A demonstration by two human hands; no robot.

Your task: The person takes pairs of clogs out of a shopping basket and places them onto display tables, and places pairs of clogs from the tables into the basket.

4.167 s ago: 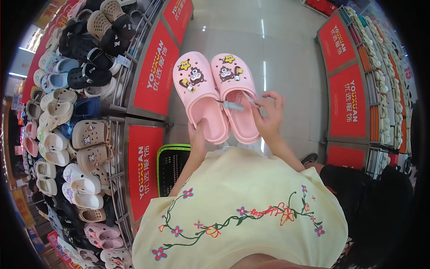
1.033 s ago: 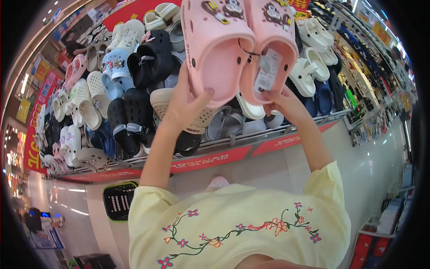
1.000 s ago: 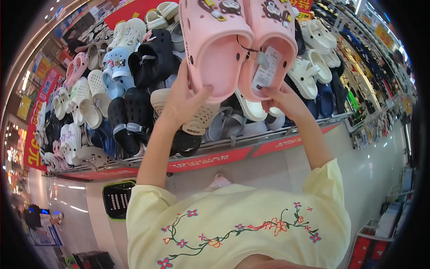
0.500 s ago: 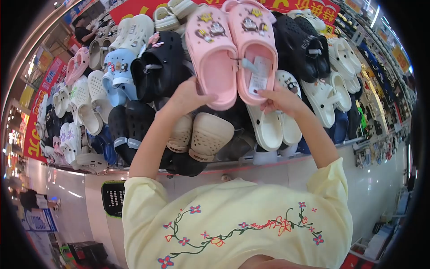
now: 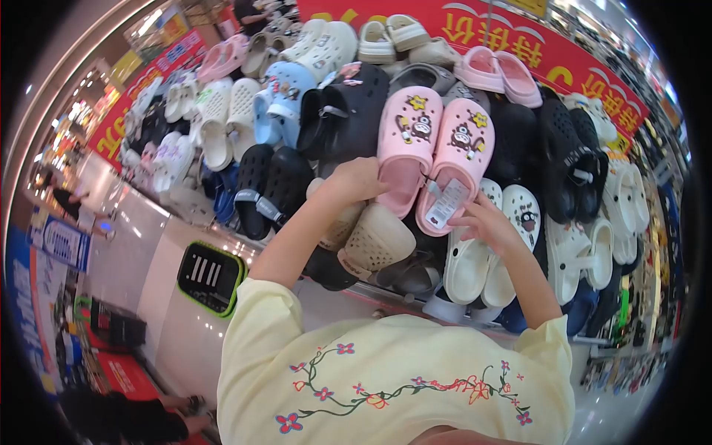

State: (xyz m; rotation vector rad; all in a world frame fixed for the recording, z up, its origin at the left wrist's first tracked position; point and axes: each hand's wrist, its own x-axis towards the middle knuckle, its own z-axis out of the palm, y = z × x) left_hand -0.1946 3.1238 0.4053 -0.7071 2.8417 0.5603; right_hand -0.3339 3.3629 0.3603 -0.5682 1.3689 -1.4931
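A pair of pink clogs [image 5: 404, 141] with cartoon charms lies toes away from me, joined by a small tie. A white price tag [image 5: 446, 205] hangs inside the right clog. My left hand [image 5: 356, 180] grips the outer heel side of the left clog, its fingers partly hidden. At the heel of the right clog, my right hand [image 5: 486, 222] is closed on the edge beside the tag. Beige clogs [image 5: 378, 241] sit just below my left hand. White clogs [image 5: 469, 268] are under my right hand and forearm.
Around the pair, the display holds black clogs [image 5: 345, 111], blue clogs [image 5: 282, 104] and another pink pair [image 5: 500, 74]. Red sale banners [image 5: 512, 37] run behind. On the floor at left stands a black bin with a green rim [image 5: 211, 278]. A person's legs [image 5: 178, 415] show at lower left.
The pink clogs have moved down and away from me, onto the pile, and look smaller. Both hands went with them. My view has turned, showing more of the floor at left.
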